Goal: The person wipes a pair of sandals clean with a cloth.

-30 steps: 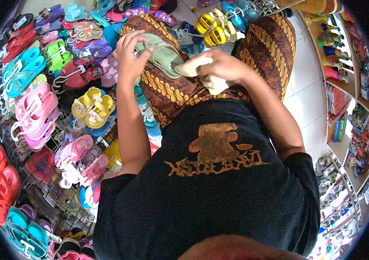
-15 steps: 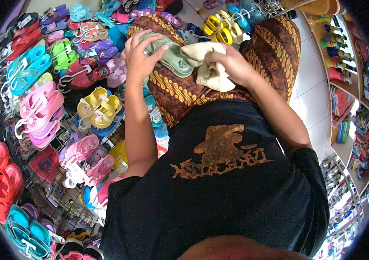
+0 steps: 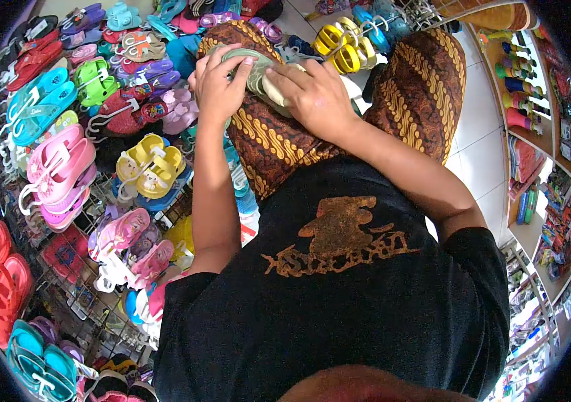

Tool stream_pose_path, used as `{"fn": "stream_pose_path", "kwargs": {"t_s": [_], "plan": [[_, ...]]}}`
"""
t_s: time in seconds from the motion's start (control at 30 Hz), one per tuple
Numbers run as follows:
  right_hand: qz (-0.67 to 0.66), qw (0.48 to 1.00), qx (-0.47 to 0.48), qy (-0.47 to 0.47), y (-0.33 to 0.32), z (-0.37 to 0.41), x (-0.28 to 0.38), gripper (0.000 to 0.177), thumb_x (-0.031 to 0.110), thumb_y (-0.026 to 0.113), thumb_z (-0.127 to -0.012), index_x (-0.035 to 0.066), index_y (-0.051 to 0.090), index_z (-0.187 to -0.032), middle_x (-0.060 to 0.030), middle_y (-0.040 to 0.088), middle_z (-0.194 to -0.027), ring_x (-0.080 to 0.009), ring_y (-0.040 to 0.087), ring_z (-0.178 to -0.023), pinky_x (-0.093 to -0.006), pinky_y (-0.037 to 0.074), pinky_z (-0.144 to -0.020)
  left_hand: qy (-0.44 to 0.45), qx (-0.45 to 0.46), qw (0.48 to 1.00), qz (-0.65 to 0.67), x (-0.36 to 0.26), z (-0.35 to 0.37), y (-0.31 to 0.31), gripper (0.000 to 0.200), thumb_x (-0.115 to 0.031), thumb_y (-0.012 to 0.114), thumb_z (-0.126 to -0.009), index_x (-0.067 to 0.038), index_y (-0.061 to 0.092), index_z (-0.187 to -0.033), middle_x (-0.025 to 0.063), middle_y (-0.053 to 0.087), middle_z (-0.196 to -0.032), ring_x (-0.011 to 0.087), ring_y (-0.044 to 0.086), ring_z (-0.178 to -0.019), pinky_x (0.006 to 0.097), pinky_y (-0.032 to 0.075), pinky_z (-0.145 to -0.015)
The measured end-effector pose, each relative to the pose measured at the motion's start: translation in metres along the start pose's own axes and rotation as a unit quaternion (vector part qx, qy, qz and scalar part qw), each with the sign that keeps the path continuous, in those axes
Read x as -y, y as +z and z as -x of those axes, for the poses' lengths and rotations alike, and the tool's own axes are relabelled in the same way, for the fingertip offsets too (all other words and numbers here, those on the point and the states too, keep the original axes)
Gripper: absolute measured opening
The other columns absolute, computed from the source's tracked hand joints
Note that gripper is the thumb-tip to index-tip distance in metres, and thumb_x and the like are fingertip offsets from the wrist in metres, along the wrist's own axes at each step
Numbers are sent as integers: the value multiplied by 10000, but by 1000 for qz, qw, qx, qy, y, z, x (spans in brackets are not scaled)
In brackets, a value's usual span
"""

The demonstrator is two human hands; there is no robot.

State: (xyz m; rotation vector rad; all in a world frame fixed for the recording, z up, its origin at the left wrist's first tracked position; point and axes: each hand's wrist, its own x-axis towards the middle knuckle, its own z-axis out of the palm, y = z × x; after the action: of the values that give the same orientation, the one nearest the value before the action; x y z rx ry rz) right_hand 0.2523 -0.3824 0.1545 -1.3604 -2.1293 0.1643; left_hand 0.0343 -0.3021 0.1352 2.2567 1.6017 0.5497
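A pale green sandal rests on my patterned trouser leg, partly covered by both hands. My left hand is closed around its left end, with the thumb over the top. A cream cloth is bunched under my right hand, which presses it onto the sandal's right side. Most of the cloth and the sandal's right end are hidden beneath that hand.
Racks of colourful sandals on hangers crowd the left, including pink sandals and yellow clogs near my left arm. More yellow sandals hang ahead between my knees. Shelves with small goods line the right.
My right hand has moved left with the cloth and turned palm down over the sandal, covering more of it. My left hand keeps its hold in nearly the same place.
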Motion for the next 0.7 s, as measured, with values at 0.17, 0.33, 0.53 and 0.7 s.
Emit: {"fn": "stream_pose_path", "kwargs": {"t_s": [0.17, 0.33, 0.53, 0.7], "plan": [[11, 999, 45, 21, 16, -3, -9, 471, 152, 769, -743, 144, 722, -1212, -19, 682, -1228, -237, 613, -1032, -391, 482, -883, -2, 10, 998, -60, -20, 0, -8, 202, -417, 710, -919, -311, 808, -1059, -77, 652, -1346, 249, 496, -1301, 475, 306, -1110], [-74, 989, 104, 79, 6, 13, -19, 512, 103, 814, -711, 117, 707, -1211, -61, 629, -1243, -295, 617, -1083, -425, 517, -935, 0, -4, 998, -58, -26, -1, -4, 184, -405, 756, -840, -290, 810, -973, -104, 659, -1313, 254, 493, -1310, 475, 287, -1106], [-181, 961, 198, 75, -26, 31, -33, 430, 162, 767, -764, 140, 719, -1191, -103, 631, -1117, -318, 640, -1015, -450, 544, -877, 11, 8, 999, -30, -21, 1, -6, 151, -371, 760, -827, -261, 797, -923, -105, 662, -1324, 261, 475, -1337, 486, 275, -1115], [-448, 795, 275, 302, -38, 21, -90, 335, 277, 737, -870, 76, 744, -1138, -105, 752, -1010, -188, 723, -868, -340, 581, -773, 6, 31, 999, 14, 2, -3, -4, 158, -394, 771, -832, -253, 789, -902, -109, 663, -1329, 264, 456, -1360, 516, 250, -1123]]}}
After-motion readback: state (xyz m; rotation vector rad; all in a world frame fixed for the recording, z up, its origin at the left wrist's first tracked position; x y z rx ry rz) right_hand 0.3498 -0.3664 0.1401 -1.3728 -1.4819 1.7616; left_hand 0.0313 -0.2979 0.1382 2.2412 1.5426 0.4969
